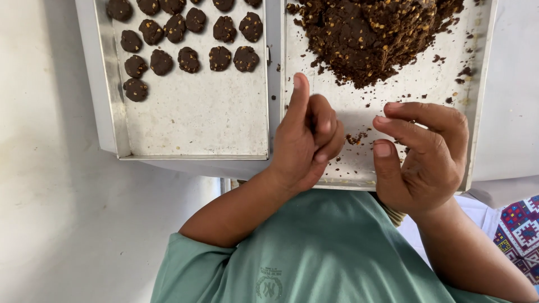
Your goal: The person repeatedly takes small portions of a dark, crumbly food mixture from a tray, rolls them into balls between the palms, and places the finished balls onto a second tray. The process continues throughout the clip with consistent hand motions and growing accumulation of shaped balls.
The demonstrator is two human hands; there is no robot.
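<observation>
My left hand (306,140) hovers over the near edge of the right metal tray (476,112). Its fingers are curled in and one finger points away from me, with nothing visible in it. My right hand (421,157) is beside it over the same tray, fingers bent and apart, palm hidden. A few dark crumbs (355,137) lie between the hands. A big pile of dark brown dough with pale nut bits (365,33) fills the tray's far part. The left metal tray (191,157) carries several flattened dark dough pieces (188,59) in rows at its far end.
Both trays sit side by side on a white surface (56,168). Loose crumbs are scattered around the pile. My green shirt (314,252) fills the bottom. A colourful patterned cloth (519,224) shows at the lower right.
</observation>
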